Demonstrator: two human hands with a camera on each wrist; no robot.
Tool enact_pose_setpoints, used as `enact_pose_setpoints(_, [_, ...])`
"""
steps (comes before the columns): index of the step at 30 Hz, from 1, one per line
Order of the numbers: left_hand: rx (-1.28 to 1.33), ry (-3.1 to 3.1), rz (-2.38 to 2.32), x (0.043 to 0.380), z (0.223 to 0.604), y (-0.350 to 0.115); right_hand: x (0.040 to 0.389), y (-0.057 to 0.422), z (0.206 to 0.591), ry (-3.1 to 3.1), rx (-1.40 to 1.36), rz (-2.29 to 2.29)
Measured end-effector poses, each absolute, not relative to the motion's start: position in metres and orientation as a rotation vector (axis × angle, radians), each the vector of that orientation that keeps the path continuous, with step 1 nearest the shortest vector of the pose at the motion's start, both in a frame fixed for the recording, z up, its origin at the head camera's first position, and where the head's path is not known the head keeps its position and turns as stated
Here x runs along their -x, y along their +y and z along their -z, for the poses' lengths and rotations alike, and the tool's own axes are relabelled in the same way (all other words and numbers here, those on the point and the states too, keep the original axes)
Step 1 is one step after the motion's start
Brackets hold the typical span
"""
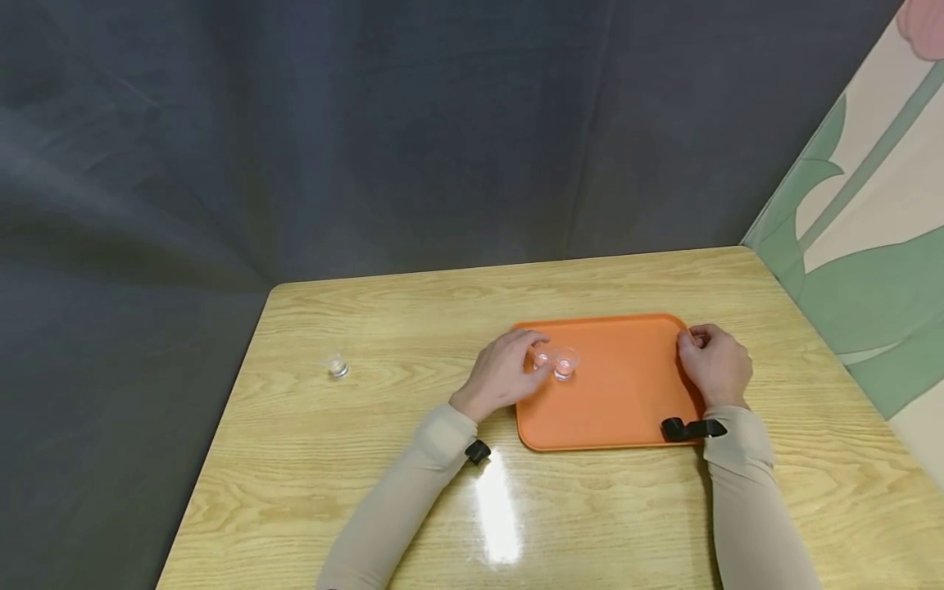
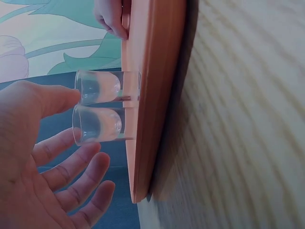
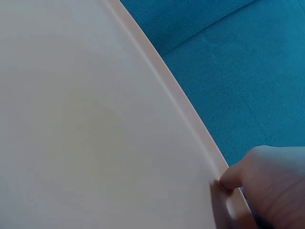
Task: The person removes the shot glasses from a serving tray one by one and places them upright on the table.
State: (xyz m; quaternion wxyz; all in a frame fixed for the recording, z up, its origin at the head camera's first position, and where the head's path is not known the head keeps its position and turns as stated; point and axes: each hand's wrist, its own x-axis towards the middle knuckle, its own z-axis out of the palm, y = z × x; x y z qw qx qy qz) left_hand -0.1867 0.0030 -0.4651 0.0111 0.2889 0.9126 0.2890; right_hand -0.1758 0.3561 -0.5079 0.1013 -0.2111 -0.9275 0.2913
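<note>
My left hand (image 1: pixel 505 370) is at the left end of an orange tray (image 1: pixel 619 393), its thumb and index finger at the rim of a small clear shot glass (image 2: pixel 97 125). A second shot glass (image 2: pixel 102 87) stands upright right beside it on the tray; the thumb tip overlaps its rim in the left wrist view. The other left fingers are spread and loosely bent. My right hand (image 1: pixel 715 366) grips the tray's right edge, thumb inside the rim; the right wrist view shows the thumb on the rim (image 3: pixel 209 148), while its other fingers are mostly hidden.
Another clear shot glass (image 1: pixel 338 366) is on the left part of the wooden table (image 1: pixel 413 328). A dark curtain (image 1: pixel 413 139) hangs behind the table. To the right is a wall with a painted plant (image 1: pixel 878 303). Black straps cross both sleeves at the wrists.
</note>
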Motion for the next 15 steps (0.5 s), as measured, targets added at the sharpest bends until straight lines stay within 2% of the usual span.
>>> enact_pose_setpoints(15, [-0.876, 2.857, -0.868, 0.1883, 0.4693, 0.0083, 0.1753, 0.3566, 0.5084, -2.760, 0.631, -0.859])
